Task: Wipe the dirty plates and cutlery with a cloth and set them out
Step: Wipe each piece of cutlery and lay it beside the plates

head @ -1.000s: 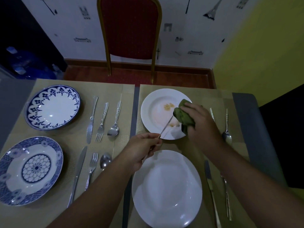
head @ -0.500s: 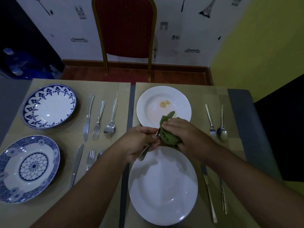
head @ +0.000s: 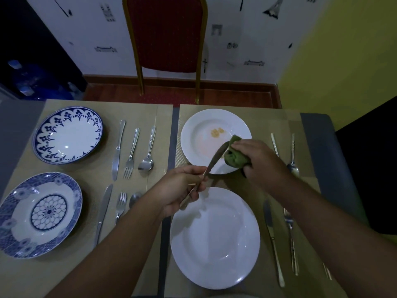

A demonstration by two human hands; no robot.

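Note:
My left hand (head: 182, 190) grips the handle of a table knife (head: 216, 159), whose blade points up and to the right. My right hand (head: 257, 160) holds a bunched green cloth (head: 235, 157) wrapped around the blade's tip. Both hover over the near edge of a white plate (head: 199, 134) that carries yellow crumbs and a smear. A second white plate (head: 214, 237), with no marks visible, lies nearer to me.
Two blue-patterned plates (head: 68, 134) (head: 38, 214) lie on the left placemat with knives, forks and spoons (head: 147, 147) beside them. More cutlery (head: 272, 241) lies right of the white plates. A red chair (head: 167, 35) stands beyond the table.
The cloth slid down the blade toward my left hand, then back out to the tip. My right hand has moved up and to the right again.

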